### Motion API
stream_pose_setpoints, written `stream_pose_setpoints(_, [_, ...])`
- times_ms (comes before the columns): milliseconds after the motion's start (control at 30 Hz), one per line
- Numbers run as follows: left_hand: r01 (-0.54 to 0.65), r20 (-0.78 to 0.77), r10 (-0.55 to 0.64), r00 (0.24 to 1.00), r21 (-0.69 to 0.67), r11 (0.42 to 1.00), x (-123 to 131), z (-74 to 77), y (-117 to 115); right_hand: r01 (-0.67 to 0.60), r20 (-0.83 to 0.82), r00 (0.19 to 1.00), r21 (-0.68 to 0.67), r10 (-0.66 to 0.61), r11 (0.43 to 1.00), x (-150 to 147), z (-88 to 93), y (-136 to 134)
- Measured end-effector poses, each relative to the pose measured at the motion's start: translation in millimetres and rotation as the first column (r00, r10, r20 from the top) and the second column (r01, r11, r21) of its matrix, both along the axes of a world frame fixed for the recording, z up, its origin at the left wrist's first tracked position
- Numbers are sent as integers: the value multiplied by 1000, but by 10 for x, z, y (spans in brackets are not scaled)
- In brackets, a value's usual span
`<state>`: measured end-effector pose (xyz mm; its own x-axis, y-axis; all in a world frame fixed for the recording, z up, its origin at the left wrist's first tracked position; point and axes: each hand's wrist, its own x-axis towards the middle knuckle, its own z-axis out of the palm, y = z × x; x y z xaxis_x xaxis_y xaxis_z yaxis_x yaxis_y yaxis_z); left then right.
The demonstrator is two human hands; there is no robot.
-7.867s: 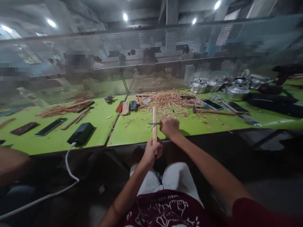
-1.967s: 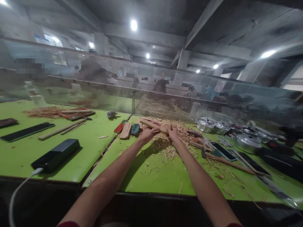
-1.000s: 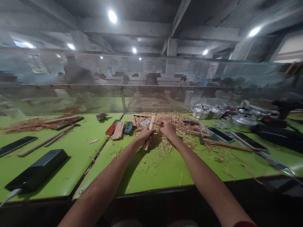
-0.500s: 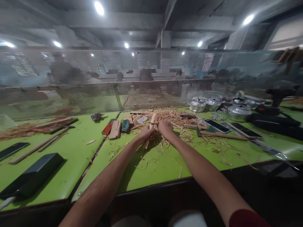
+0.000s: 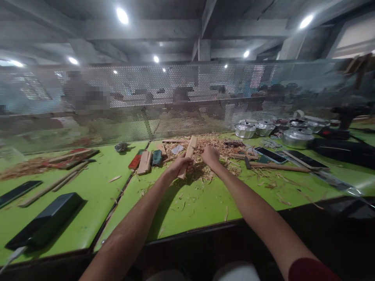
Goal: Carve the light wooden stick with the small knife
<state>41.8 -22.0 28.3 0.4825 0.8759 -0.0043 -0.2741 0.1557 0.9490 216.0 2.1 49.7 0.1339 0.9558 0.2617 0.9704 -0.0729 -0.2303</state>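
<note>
Left hand point(image 5: 184, 166): fingers curled around the near half of a pale wooden strip point(image 5: 192, 145), which slants with its far end toward the right and its near end showing below the grip, above the table. Right hand point(image 5: 211, 157), just right of the strip: fingers folded into a fist, pinching a slim tool point(image 5: 199, 150) that points left to the strip; its tip is too small to make out, so contact with the wood cannot be confirmed. Behind and right of both hands: heap of wood shavings point(image 5: 230, 150), loose curls scattered nearer on the green table point(image 5: 202, 207). Left of the hands, in a row: blue-green piece point(image 5: 157, 157), pale wood block point(image 5: 144, 162), red-and-green block point(image 5: 136, 160); farther left, a crumpled grey lump point(image 5: 121, 147). Right of the heap: hammer point(image 5: 277, 167) lying with its head to the left, a phone point(image 5: 270, 155) just beyond its handle. Far right: silvery metal pots point(image 5: 298, 138). Near left: black box point(image 5: 48, 220) with a white cable point(image 5: 13, 258). Far edge: perforated screen point(image 5: 187, 97), blurred figures beyond.
</note>
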Motion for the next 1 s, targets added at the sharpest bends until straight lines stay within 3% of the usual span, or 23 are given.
stream_pose_setpoints(300, [140, 47, -137, 989, -63, 988, 12, -23, 8, -58, -112, 992, 36, 62, 998, 24, 18, -34])
stream_pose_setpoints(567, [136, -24, -138, 990, -59, 989, 32, 24, -17, -150, 73, 985, -75, 155, 986, -146, 33, -125])
stream_pose_setpoints(1000, [186, -38, -192, 981, -126, 974, 122, 10, 15, -40, 113, 993, -16, 42, 999, -45, 29, -64])
